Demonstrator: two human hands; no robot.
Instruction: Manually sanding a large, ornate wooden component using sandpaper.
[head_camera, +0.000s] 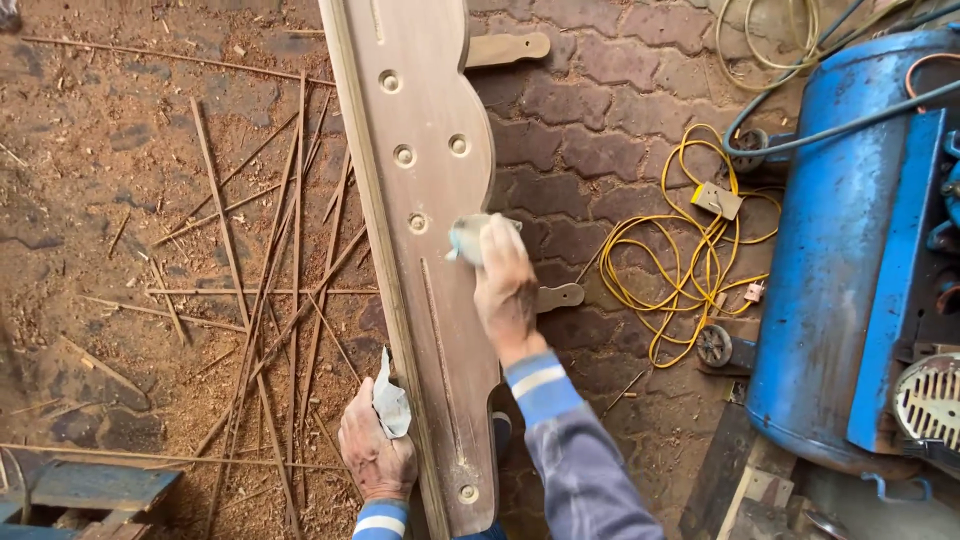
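Floor (620, 110): interlocking brick pavers, reddish, coated with sawdust; dust is thicker to the left of the board. Thin wood strips (262, 290) lie scattered and crossed on the floor left of the board.

Board (425, 250): long brown wooden board with one scalloped edge, running from the top of the view down to the bottom centre. Several round plugged holes and a narrow groove show on its face. Its lower end is cut off by the frame edge.

Compressor tank (850, 250): large blue metal tank, well to the right of the board, partly cut off at the right edge; a round grille shows at its lower right. Contents not visible.

Yellow cable (690, 260): loose coil on the floor between the board and the tank.

Right hand (505, 285): on the board's face near its middle, closed around a pale blue-grey pad (468, 238) pressed to the wood.

Left hand (375, 455): at the board's left edge near its lower end, gripping the edge with a grey cloth (391, 402) held under the fingers.

Blue object at bottom left: hard to make out.
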